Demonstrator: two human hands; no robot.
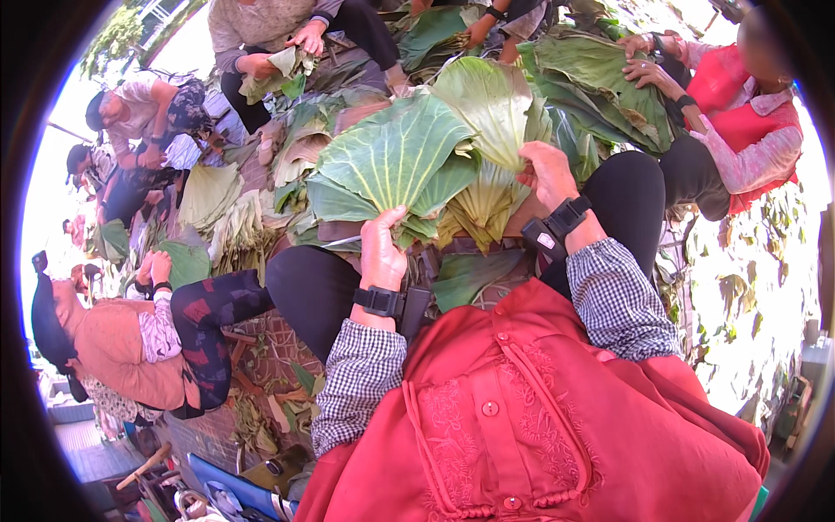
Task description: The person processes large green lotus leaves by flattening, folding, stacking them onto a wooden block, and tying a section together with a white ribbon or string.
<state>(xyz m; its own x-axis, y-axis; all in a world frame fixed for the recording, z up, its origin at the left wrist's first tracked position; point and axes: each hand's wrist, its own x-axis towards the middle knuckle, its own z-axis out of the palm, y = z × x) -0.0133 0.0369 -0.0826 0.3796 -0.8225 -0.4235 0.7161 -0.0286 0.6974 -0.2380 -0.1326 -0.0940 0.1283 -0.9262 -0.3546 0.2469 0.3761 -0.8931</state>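
My left hand (pixel 383 251) pinches the base of a fan-shaped bunch of large green leaves (pixel 398 153) with pale veins, thumb on top. My right hand (pixel 545 173) grips the lower right edge of a paler, yellowish-green leaf (pixel 486 104), which stands upright beside the bunch and partly behind it. Yellowing folded leaves (pixel 483 205) hang below and between the two hands. Under them, a loose green leaf (pixel 473 277) lies on the patterned paving between my knees.
Heaped leaves (pixel 228 222) cover the ground ahead and to the left. A person in a red vest (pixel 750 130) holds big leaves at the right. Other people sit at the top and left, one in an orange top (pixel 124 346) close by. Leaves lie spread on the sunlit ground (pixel 737 293) at right.
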